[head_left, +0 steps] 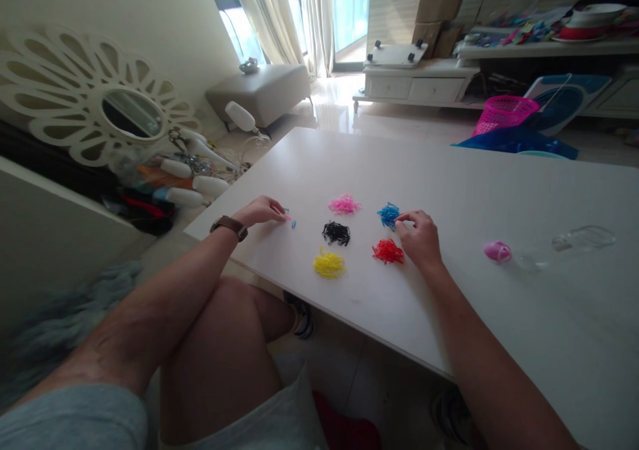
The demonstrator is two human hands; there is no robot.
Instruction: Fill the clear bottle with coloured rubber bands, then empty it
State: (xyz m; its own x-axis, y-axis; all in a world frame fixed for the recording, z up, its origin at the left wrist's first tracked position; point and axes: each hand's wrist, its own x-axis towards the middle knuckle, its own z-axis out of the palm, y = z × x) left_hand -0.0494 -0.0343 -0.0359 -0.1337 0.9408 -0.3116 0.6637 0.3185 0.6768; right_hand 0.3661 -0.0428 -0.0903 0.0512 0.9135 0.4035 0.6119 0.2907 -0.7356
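Small piles of rubber bands lie on the white table [319, 164]: pink [344, 204], black [336, 233], yellow [329, 263], blue [388, 215] and red [388, 251]. My left hand [262, 211] rests at the table's left side, fingers stretched out and slightly apart. At its fingertips are a small pink band [287, 218] and a bit of green; a single blue band [294, 224] lies just beside them. My right hand [420, 237] is at the right edge of the blue pile, thumb and forefinger pinched together. What sits between those fingertips is too small to make out.
Right of my right hand lie a pink-purple rounded object [498, 251] and a clear plastic bottle-like piece [582, 238]. Beyond the table stand a pink basket [504, 112] and a low white cabinet [414, 84]. A lamp with white shades [210, 185] is close to the left edge.
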